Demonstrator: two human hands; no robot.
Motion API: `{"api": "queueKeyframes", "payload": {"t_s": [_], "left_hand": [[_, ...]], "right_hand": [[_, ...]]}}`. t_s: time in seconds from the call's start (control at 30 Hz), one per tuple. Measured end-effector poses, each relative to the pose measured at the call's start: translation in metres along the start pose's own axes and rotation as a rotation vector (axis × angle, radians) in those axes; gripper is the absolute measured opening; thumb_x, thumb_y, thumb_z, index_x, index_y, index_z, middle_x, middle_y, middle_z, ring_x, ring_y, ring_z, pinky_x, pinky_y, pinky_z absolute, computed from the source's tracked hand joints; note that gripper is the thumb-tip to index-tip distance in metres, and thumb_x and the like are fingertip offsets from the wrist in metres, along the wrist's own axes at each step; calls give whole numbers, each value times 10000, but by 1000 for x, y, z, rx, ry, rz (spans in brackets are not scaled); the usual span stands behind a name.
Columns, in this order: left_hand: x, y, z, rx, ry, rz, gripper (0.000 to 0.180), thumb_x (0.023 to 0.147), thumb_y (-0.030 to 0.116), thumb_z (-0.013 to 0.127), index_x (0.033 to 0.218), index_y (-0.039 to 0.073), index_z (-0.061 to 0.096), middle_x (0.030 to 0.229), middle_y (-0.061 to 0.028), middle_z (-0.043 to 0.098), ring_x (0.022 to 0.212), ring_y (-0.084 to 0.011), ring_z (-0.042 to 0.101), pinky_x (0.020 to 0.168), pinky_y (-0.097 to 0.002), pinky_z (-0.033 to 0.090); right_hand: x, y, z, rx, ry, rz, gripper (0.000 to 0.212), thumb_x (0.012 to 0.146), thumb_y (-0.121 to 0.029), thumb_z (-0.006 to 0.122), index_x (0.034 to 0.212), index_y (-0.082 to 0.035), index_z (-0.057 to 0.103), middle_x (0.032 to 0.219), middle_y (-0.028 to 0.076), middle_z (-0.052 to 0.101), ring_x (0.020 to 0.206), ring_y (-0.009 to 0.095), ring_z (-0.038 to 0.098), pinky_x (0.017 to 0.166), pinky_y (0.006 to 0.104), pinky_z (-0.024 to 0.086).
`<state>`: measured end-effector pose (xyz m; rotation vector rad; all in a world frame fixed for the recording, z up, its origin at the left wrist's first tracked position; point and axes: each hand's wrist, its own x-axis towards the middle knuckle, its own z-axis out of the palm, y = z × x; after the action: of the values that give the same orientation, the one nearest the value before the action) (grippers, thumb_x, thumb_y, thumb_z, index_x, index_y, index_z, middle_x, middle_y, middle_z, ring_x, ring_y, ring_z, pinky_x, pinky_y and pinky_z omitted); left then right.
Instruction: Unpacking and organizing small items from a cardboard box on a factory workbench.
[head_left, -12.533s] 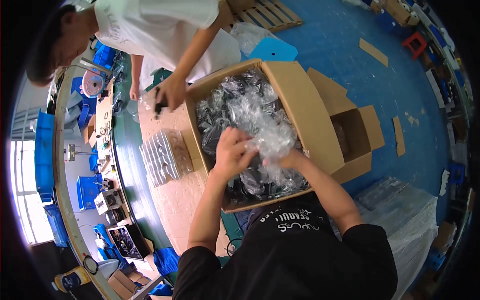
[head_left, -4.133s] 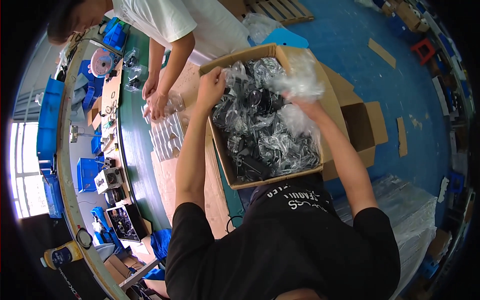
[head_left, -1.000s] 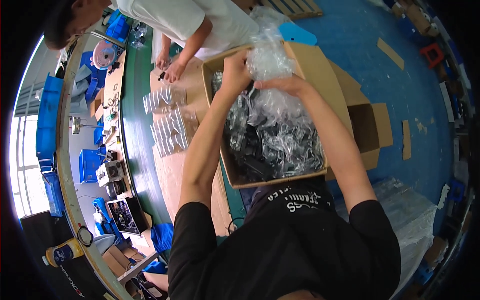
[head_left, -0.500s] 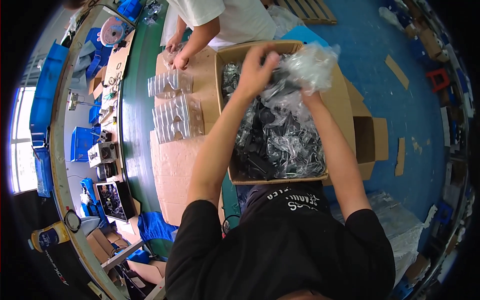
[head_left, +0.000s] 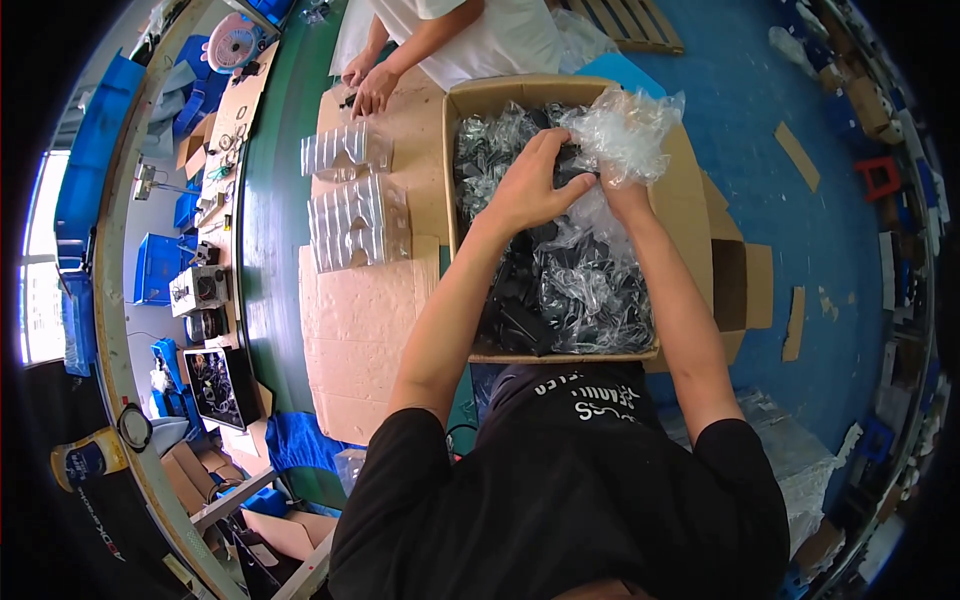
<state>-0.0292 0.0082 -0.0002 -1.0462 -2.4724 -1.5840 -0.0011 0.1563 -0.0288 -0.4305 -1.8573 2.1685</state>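
Note:
A cardboard box (head_left: 681, 215) stands in front of me, filled with black parts wrapped in clear plastic bags (head_left: 590, 295). Inside its far half, my left hand (head_left: 535, 185) lies over the bagged parts, thumb spread from the fingers; its fingertips reach a dark part. Close beside it on the right, my right hand (head_left: 627, 200) is closed on a crumpled bundle of clear plastic bags (head_left: 630, 130), which covers most of its fingers.
Two clear ridged plastic trays (head_left: 360, 222) (head_left: 346, 150) rest on flattened cardboard (head_left: 350, 340) at the left. Beyond them, a co-worker's hands (head_left: 372, 88) are near a small black part. An open carton (head_left: 745, 285) lies right of the box; a green bench (head_left: 275, 230) runs along the left.
My left hand has come down and nearer, onto the bagged parts beside my right hand. My right hand stays at the plastic bundle. The co-worker's hands have moved slightly.

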Motion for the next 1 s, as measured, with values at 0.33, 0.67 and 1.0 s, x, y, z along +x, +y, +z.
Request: {"api": "queueKeyframes", "payload": {"t_s": [0.33,0.67,1.0], "left_hand": [[0,2,12,0,173,-106,200,801,189,600,827,-8,572,843,-110,596,722,-256,542,672,-324,444],[17,-3,-5,101,-40,-356,237,831,216,553,759,-8,566,676,-109,594,545,-303,516,558,-372,433],[29,9,-9,290,147,-13,208,861,183,503,924,-10,544,760,-138,608,642,-284,542,611,-344,445]], "right_hand": [[-5,4,8,88,-3,-66,392,837,-126,616,1202,-29,510,1138,86,559,1002,176,537,867,294,444],[-6,9,7,28,-50,-68,384,824,-118,630,1182,-18,530,1118,88,578,975,177,548,845,280,452],[-5,24,2,422,23,182,304,823,-112,630,1109,-22,582,1046,93,620,893,169,593,779,267,475]]}}
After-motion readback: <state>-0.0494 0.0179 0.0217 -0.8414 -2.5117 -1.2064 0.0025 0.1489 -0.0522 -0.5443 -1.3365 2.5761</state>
